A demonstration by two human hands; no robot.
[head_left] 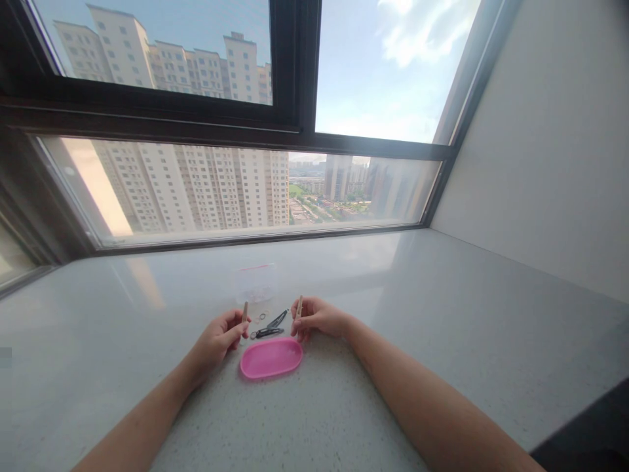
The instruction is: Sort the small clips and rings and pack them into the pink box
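My left hand is closed round a thin tan stick held upright. My right hand is closed round a second tan stick, also upright. Both hands rest on the pale stone sill, a little apart. Between them lies a small black pair of scissors next to a few small rubber bands. A pink oval tray sits just in front of the hands, nearer to me. A clear plastic bag with a pink strip lies behind them.
A large window with a dark frame runs along the far edge of the sill, with tall buildings outside. A white wall closes off the right side. The sill's dark front edge shows at the lower right.
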